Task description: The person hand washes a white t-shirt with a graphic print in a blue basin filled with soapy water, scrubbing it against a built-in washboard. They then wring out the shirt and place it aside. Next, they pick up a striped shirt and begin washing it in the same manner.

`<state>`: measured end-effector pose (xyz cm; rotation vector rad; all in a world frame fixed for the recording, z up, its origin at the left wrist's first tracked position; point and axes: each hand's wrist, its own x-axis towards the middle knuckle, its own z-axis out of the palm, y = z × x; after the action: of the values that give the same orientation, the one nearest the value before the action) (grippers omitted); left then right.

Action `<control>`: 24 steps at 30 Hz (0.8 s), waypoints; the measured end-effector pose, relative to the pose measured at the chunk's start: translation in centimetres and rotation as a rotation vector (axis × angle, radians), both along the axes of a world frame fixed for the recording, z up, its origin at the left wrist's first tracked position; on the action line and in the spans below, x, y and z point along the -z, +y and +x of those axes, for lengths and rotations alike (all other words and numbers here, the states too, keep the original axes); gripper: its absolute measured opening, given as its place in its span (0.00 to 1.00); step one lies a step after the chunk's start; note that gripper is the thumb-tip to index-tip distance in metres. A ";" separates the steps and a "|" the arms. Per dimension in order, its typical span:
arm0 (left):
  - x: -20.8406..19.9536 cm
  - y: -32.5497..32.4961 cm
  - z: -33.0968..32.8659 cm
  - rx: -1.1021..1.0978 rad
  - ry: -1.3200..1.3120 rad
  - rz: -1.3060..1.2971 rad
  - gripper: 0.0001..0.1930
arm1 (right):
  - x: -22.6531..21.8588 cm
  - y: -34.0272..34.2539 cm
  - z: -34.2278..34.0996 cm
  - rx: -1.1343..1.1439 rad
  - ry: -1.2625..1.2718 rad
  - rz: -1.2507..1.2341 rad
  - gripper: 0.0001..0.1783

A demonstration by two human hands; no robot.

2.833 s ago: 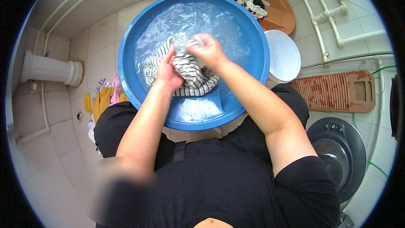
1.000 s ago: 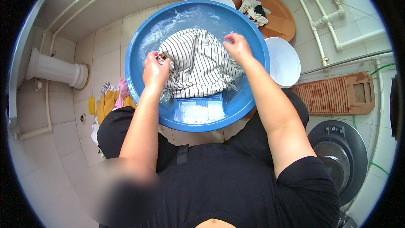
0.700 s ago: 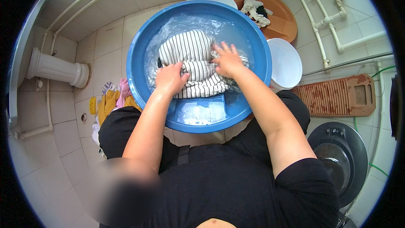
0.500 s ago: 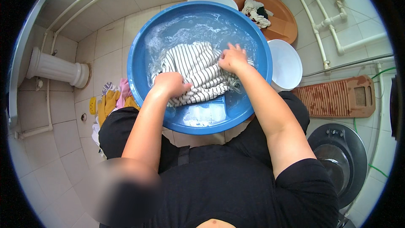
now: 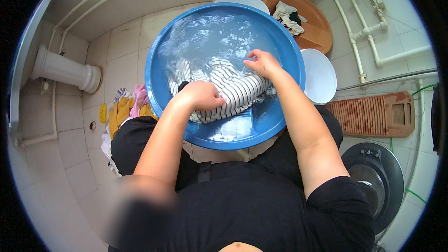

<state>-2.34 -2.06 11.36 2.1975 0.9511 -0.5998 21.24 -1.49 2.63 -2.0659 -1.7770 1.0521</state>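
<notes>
A black-and-white striped garment (image 5: 235,88) lies bunched and wet in a large blue basin (image 5: 154,98) of soapy water, its far part sunk under the surface. On its near left part my left hand (image 5: 200,96) is closed in a fist, gripping the cloth. A small black item (image 5: 182,85) shows beside that wrist. My right hand (image 5: 264,64) hovers at the far right edge of the garment, fingers apart and bent, with nothing visible in them. Ridges of a built-in washboard (image 5: 233,128) show at the basin's near side.
Right of the basin stand a white bucket (image 5: 319,77), a brown washboard (image 5: 371,115) and a black basin (image 5: 380,212). A brown basin (image 5: 319,28) with clothes is behind. Colourful clothes (image 5: 123,112) lie at left near a white pedestal (image 5: 65,71). Pipes run along the walls.
The striped garment has shifted nearer and to the right, with its far part now under water. My left hand moved right with it; the right hand's fingers have drawn in a little.
</notes>
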 end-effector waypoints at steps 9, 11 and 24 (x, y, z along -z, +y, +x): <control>10.3 1.2 -0.9 -0.670 -0.847 0.255 0.18 | 1.9 0.3 -0.7 -0.340 -0.193 -0.239 0.27; 10.5 0.7 -0.9 -0.717 -0.376 0.447 0.21 | 0.9 0.0 -0.1 -0.040 0.019 -0.097 0.27; 11.4 1.4 -0.8 -1.402 -1.425 -0.741 0.09 | 3.7 -1.4 -3.4 0.223 0.095 0.208 0.30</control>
<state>-3.13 -0.66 -0.05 0.5022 0.8639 1.0016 17.88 -2.92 -1.04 -1.9951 -1.5000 0.8488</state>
